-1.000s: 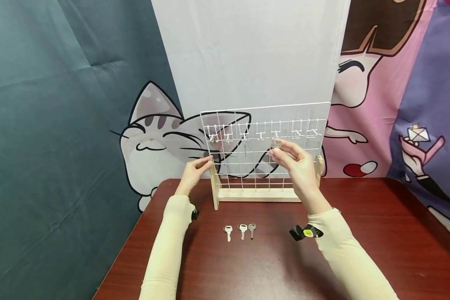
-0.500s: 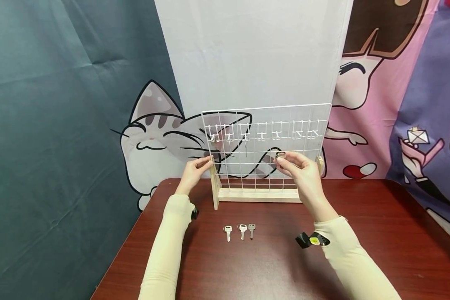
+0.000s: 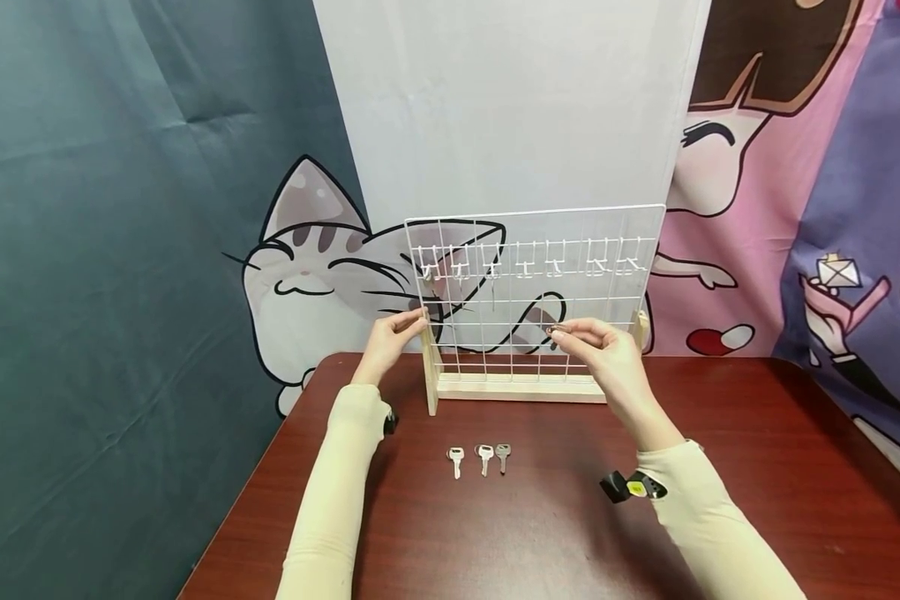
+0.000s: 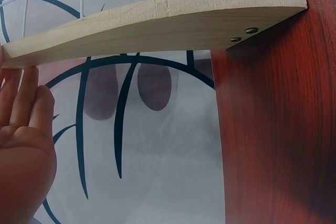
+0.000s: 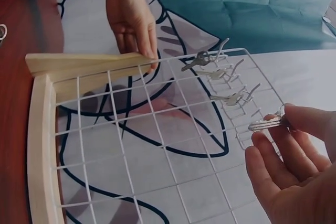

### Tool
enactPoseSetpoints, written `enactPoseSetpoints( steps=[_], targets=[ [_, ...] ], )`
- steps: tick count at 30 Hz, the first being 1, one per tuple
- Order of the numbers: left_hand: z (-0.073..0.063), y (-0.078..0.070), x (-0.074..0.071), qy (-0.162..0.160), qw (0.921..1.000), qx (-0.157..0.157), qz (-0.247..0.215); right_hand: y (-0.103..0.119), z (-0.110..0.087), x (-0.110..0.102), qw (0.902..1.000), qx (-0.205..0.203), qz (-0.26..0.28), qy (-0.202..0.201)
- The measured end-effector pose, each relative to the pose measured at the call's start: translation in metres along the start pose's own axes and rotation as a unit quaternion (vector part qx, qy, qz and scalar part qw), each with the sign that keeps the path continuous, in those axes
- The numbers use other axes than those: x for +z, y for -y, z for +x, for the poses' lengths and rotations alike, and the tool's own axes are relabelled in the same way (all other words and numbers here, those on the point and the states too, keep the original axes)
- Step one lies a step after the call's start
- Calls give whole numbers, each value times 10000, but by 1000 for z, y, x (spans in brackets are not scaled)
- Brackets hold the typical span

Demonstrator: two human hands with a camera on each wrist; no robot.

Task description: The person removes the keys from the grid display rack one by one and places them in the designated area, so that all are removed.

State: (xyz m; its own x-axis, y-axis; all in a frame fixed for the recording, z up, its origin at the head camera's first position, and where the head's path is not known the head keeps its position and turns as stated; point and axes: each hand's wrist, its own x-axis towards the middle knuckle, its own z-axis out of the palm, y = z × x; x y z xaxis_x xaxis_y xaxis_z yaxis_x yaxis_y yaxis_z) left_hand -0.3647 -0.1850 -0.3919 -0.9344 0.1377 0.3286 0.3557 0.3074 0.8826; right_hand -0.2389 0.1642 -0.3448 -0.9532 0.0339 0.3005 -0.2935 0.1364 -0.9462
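Note:
A white wire grid rack in a wooden stand [image 3: 525,388] stands at the back of the table. At its left side my left hand [image 3: 385,343] pinches the top of the wooden upright [image 4: 157,27]. My right hand [image 3: 607,358] holds a key [image 5: 268,124] by its ring end between thumb and fingers, in front of the grid and below the hooks. In the right wrist view, a dark key [image 5: 197,60] and two silvery keys, one [image 5: 216,74] beside the other [image 5: 233,98], hang on hooks at the grid's left.
Three keys lie in a row on the red-brown table: a left one [image 3: 456,462], a middle one [image 3: 484,460] and a darker right one [image 3: 502,457]. Several white hooks [image 3: 596,267] line the grid's upper part. A printed cloth backdrop [image 3: 300,308] hangs behind.
My right hand has moved down from near the hooks with the key, which has turned from upright to nearly edge-on. My left hand keeps its place on the stand.

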Motion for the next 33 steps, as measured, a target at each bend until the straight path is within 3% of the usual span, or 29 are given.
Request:
enactPoseSetpoints(
  steps=[7, 12, 17, 24, 33],
  targets=[
    [-13, -31, -2, 134, 9999, -14, 82, -12, -3, 0, 9984, -14, -546, 168],
    [-16, -36, -2, 130, 9998, -7, 115, -20, -4, -1, 9976, 105, -521, 434],
    [-13, -33, -2, 98, 9999, -13, 104, -28, -5, 0, 9969, 207, -238, 716],
    [2, 3, 0, -5, 10000, 38, -9, -44, -7, 3, 9956, 468, 60, 806],
    [3, 7, 1, -41, 9999, 98, -92, -65, -7, 8, 9924, 760, -37, 971]
  ],
)
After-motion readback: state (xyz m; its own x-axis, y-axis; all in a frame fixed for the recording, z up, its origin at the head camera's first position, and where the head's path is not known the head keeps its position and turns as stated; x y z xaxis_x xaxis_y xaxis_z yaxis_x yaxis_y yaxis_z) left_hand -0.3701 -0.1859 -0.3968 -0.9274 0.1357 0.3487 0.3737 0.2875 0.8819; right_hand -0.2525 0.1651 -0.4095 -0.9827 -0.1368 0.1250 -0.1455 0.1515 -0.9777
